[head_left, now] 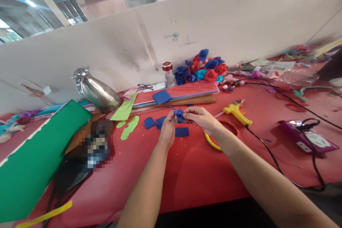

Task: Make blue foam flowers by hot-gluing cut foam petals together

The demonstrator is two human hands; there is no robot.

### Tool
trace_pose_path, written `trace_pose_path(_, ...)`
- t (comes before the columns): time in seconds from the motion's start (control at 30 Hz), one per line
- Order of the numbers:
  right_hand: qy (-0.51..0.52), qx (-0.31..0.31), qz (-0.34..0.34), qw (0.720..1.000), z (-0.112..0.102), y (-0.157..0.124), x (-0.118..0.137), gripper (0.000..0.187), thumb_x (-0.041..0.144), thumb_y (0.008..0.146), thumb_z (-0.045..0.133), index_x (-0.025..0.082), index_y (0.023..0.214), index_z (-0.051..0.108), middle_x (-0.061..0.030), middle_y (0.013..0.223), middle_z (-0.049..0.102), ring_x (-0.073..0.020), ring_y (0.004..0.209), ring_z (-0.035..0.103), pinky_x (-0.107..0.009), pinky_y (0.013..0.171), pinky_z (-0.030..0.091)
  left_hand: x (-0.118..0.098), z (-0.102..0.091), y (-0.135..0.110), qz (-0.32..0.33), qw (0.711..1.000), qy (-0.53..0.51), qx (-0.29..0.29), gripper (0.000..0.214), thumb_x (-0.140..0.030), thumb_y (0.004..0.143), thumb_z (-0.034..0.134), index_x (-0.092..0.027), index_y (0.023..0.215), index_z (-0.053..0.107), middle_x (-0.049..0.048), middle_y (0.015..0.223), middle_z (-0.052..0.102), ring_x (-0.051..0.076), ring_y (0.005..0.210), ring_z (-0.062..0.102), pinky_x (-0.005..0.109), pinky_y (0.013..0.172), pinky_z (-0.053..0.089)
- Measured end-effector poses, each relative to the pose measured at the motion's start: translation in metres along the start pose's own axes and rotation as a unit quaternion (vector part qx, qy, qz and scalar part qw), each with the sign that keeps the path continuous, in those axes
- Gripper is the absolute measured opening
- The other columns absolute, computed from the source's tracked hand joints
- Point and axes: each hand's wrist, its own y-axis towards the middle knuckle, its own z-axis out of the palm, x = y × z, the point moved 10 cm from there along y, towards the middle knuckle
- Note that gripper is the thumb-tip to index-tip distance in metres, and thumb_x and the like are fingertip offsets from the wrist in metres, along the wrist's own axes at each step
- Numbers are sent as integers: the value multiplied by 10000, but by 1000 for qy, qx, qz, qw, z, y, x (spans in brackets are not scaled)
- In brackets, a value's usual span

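Observation:
My left hand (168,126) and my right hand (201,117) meet over the red table (192,171), both pinching a small blue foam flower (179,114) between their fingertips. The fingers of each hand are closed on it. Several blue foam squares (182,131) lie on the table just under and to the left of the hands. A larger blue foam piece (162,97) rests on a stack of coloured foam sheets (184,96) behind.
A yellow glue gun (236,109) lies right of my hands, its black cord running to a purple power strip (307,136). Finished red and blue flowers (204,67) are piled by the white wall. A steel jug (97,92), green sheet (34,160) and green leaf cut-outs (129,126) sit left.

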Motion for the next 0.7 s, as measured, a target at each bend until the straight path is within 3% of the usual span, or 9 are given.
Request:
trace_pose_path(0.4,74,-82,-4,994,-11,-1,-2,236,405,611,703,198,632,592,36,577,621,-112,580,571,-258,630,442,0,3,-1,3,1000,-2,-18,258,-417,715,717,-197,843,676,-3,808,666,157,827,557,262,805,388)
trace_pose_path(0.7,24,-59,20,998,1,-1,-11,226,375,577,714,184,616,600,11,611,657,-106,607,564,-260,647,423,0,-4,-1,27,998,8,-57,299,-468,743,684,-211,890,644,-6,867,658,142,825,546,264,835,399)
